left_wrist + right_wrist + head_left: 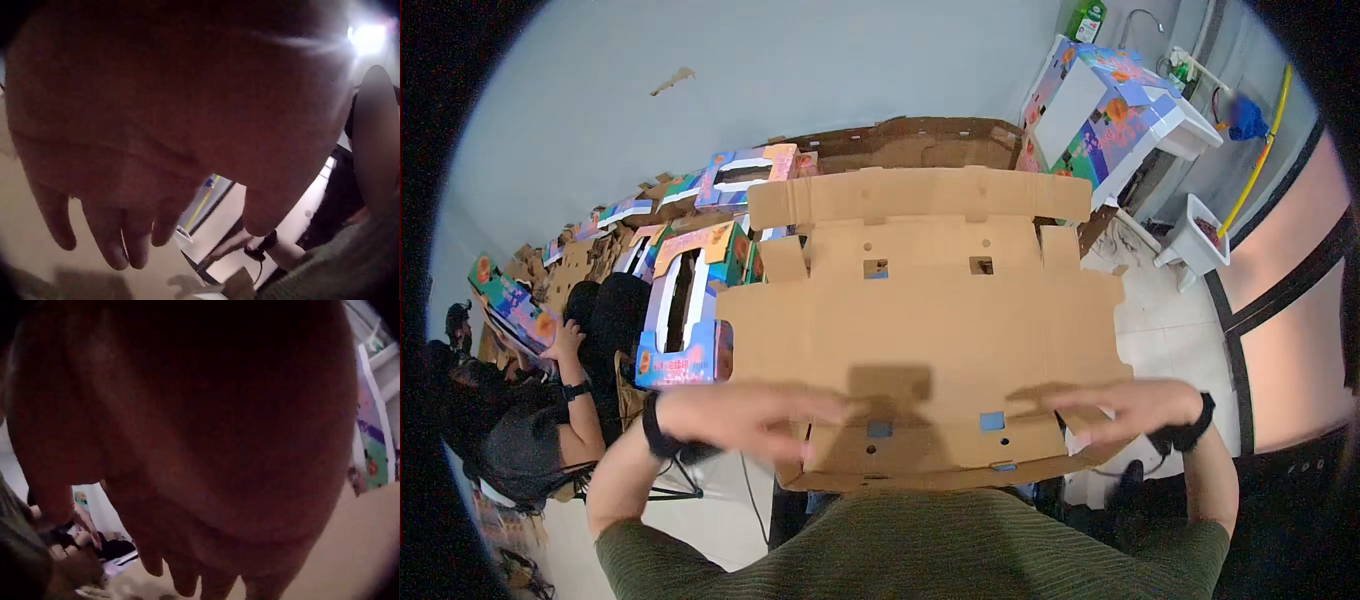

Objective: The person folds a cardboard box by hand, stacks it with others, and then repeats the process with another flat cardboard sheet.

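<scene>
A large sheet of brown cardboard with folded flaps and small cut-out holes lies in front of the body in the head view. Over its near left corner the left hand is spread, fingers extended, holding nothing. The right hand hovers by the near right corner, fingers stretched inward, also with nothing in it. In the left wrist view the left palm fills the frame with fingers apart; the right palm does likewise in the right wrist view. Whether either hand touches the cardboard cannot be told.
Printed boxes stand left of the cardboard, with more along the wall. Another person's arm is at the far left beside a printed box. A stack of printed cartons stands back right, near a small white basin and a yellow hose.
</scene>
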Tool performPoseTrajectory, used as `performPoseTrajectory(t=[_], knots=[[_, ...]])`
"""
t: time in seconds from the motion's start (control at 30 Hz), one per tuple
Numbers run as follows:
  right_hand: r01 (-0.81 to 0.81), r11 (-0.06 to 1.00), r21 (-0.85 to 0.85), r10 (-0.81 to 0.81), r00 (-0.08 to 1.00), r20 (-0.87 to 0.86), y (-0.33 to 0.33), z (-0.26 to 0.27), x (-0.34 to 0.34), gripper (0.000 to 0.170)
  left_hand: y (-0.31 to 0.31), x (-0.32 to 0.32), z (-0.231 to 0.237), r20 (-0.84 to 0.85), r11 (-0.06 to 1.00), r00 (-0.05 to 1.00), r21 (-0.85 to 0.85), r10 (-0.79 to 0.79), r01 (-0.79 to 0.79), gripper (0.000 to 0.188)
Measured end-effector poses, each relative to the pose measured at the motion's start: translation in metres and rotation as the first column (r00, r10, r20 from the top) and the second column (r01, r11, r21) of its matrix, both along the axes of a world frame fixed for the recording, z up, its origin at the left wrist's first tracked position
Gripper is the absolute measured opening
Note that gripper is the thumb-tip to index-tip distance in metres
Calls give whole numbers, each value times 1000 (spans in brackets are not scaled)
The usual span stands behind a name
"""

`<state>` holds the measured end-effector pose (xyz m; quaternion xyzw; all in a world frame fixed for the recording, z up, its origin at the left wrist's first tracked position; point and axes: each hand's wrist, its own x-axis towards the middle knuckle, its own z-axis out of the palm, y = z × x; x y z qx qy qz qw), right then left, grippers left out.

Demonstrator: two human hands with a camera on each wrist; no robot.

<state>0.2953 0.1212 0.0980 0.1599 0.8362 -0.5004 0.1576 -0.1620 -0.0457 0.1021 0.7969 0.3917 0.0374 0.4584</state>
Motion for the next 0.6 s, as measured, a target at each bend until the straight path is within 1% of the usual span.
performPoseTrajectory(t=[0.03, 0.1, 0.13, 0.2, 0.23, 0.27, 0.3, 0.37, 0.4, 0.5, 0.57, 0.6], knots=[[0, 999, -54, 4, 997, 81, -21, 6, 2, 81, -17, 9, -7, -140, 994, 989, 87, -48, 61, 62], [-42, 998, 45, 36, 991, 130, -55, -8, 7, 79, -52, 22, -22, -416, 950, 904, 230, -100, 211, 59], [-69, 993, 95, 53, 986, 156, -69, -14, 10, 79, -64, 25, -31, -436, 924, 898, 316, -61, 216, 56], [-63, 943, 325, -8, 977, 214, -87, -31, 16, 75, -80, 27, -55, -468, 845, 884, 483, 26, 230, 52], [-64, 897, 437, -46, 971, 237, -92, -43, 20, 74, -85, 24, -71, -485, 844, 872, 493, 67, 209, 50], [-6, 828, 561, -62, 993, 102, -91, -64, 30, 60, -86, 17, -87, -502, 841, 859, 505, 105, 192, 47], [9, 819, 574, -111, 983, 143, -91, -61, 32, 55, -83, 18, -85, -514, 837, 846, 520, 145, 173, 45], [34, 801, 598, -205, 953, 222, -82, -48, 33, 45, -85, 10, -67, -557, 816, 799, 556, 227, 156, 40], [55, 788, 614, -302, 902, 307, -85, -17, 21, 34, -82, 9, -47, -576, 805, 771, 575, 271, 146, 38], [194, 718, 669, -277, 961, 19, -71, 19, 26, 38, -67, 3, 12, -412, 673, 798, 740, 439, 12, 36], [183, 625, 759, -281, 960, 0, -69, 65, 21, 41, -61, 5, 54, -326, 600, 805, 798, 496, -47, 38], [179, 575, 799, -284, 959, -10, -65, 84, 17, 43, -55, 7, 75, -324, 584, 787, 810, 526, -57, 39]])
